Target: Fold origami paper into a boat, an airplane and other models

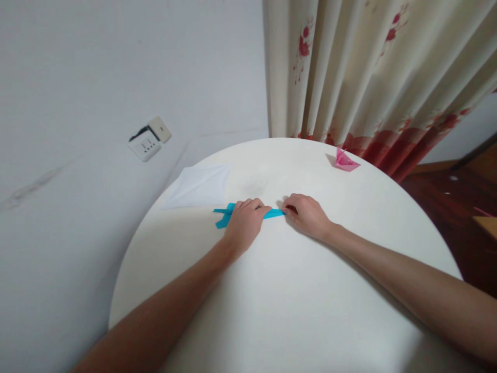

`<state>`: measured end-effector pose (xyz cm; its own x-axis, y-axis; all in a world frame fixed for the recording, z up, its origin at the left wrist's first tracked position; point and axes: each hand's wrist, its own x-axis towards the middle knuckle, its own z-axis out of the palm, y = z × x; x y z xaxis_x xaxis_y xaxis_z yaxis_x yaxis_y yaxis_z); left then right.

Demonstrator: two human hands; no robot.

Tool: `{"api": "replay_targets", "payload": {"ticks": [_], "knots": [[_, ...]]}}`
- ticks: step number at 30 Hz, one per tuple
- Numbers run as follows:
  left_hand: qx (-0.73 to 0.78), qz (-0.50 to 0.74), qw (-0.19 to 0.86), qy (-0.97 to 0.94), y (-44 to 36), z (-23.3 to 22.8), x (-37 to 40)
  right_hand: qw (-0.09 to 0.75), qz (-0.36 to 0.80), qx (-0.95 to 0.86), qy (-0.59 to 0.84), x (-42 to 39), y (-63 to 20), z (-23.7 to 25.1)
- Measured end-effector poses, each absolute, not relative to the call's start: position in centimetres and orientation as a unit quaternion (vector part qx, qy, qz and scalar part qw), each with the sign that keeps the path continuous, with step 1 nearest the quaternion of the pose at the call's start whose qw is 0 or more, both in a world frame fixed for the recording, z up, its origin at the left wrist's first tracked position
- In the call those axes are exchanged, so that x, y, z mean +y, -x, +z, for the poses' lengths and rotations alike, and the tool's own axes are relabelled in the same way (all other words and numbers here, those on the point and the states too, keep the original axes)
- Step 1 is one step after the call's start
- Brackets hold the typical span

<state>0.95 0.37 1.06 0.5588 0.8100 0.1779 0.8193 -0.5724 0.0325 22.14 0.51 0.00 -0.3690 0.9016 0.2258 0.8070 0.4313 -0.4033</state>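
Paper (blue) (222, 223) toward far edge of bench (279, 300), right fingers (295, 200) pinching one end, left fingers (254, 203) over it, can't tell if gripping.

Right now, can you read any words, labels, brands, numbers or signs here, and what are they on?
No readable text.
Socket, upper plate: any lettering is too small to read.
Blue paper, pink paper, white sheet: none visible.
Curtain: red flowers, no visible words.

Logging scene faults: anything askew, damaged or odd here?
White socket plate on the wall: dark patch along its upper edge, perhaps not flush. Also a dark streak on that wall and grey smudge on the tabletop.
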Motion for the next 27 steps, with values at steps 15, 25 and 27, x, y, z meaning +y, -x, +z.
{"api": "replay_targets", "payload": {"ticks": [15,25,27], "knots": [[-0.467,-0.180,-0.017,0.865,-0.9,0.1,1.3,0.257,0.130,-0.780,0.556,0.9,-21.9,-0.7],[-0.405,-0.125,-0.023,0.905,-1.9,-1.2,-0.5,0.257,0.114,-0.772,0.571,0.6,-21.4,-0.7],[-0.407,-0.106,-0.033,0.907,-2.2,-1.6,-1.2,0.258,0.107,-0.769,0.574,0.7,-21.4,-0.8]]}}
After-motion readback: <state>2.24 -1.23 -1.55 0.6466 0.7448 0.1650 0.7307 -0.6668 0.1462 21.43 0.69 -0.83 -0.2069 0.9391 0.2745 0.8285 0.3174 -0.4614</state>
